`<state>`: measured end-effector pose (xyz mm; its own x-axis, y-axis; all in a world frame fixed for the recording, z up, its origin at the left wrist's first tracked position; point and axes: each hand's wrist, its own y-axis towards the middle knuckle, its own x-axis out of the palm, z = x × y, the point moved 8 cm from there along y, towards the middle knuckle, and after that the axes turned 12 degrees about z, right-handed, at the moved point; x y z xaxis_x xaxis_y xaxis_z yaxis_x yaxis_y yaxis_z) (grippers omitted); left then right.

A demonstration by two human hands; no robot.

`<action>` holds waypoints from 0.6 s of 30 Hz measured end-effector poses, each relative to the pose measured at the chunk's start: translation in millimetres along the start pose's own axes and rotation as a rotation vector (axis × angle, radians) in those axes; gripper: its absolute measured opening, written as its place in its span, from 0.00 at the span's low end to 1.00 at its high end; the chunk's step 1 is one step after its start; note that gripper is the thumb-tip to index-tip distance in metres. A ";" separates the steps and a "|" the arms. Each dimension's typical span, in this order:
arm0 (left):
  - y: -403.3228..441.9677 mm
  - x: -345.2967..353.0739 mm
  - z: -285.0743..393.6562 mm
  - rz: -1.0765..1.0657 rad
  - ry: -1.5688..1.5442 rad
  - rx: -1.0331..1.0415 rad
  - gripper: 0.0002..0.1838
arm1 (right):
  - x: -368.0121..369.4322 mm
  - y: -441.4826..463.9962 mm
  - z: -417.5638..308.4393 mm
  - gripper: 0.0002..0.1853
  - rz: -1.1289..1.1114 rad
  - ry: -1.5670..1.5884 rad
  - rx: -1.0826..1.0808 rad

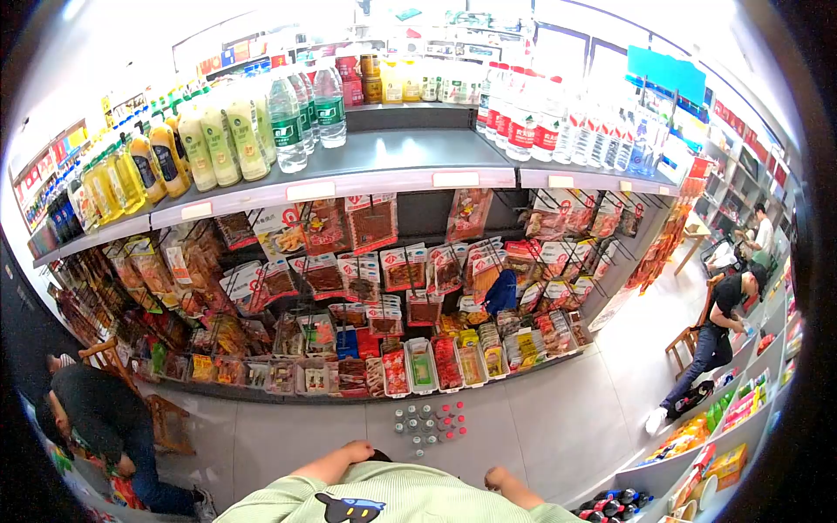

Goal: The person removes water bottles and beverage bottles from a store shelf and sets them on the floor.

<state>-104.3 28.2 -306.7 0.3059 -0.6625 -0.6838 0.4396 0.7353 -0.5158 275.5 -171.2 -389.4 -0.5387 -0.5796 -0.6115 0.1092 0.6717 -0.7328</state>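
Note:
My left hand (pixel 356 451) is low in the view, fingers curled at the front of my green shirt (pixel 418 488), beside something small and dark. To the right, my right hand (pixel 499 478) hangs near the shirt's edge with its fingers curled in; whether it holds anything does not show. On the floor just beyond my hands stand several small bottles, some with white caps (pixel 413 424) and some with red caps (pixel 452 420). Neither hand touches them.
Ahead is a shelf (pixel 392 150) with bottled drinks on top and hanging snack packs (pixel 372 223) below. One person (pixel 105 410) bends at the left on a wooden chair; another (pixel 724 314) sits at the right. Goods shelves (pixel 689 462) line the lower right.

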 end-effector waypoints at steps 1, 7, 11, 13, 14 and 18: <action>2.5 3.8 -3.1 -0.003 0.005 0.002 0.21 | -0.2 -3.1 9.3 0.09 0.046 0.140 0.098; 10.1 -7.7 -6.8 -0.088 0.140 -0.070 0.21 | 11.3 -4.5 21.3 0.09 0.116 0.387 0.259; 11.1 -19.8 10.2 -0.110 0.212 0.001 0.21 | -0.9 -10.0 0.2 0.11 0.123 0.246 0.143; 11.7 -19.9 15.1 -0.123 0.231 0.006 0.21 | 2.4 -3.5 -1.7 0.10 0.112 0.235 0.148; 10.0 -16.7 16.8 -0.135 0.212 0.009 0.21 | 5.0 -1.3 -1.6 0.10 0.099 0.212 0.153; 7.8 -6.1 15.9 -0.140 0.233 0.041 0.20 | 0.1 -6.5 -6.9 0.11 0.116 0.287 0.168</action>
<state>-89.3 35.7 -298.4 0.0392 -0.7031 -0.7100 0.4989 0.6294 -0.5958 269.0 -172.4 -382.6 -0.7248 -0.3345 -0.6023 0.3067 0.6262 -0.7168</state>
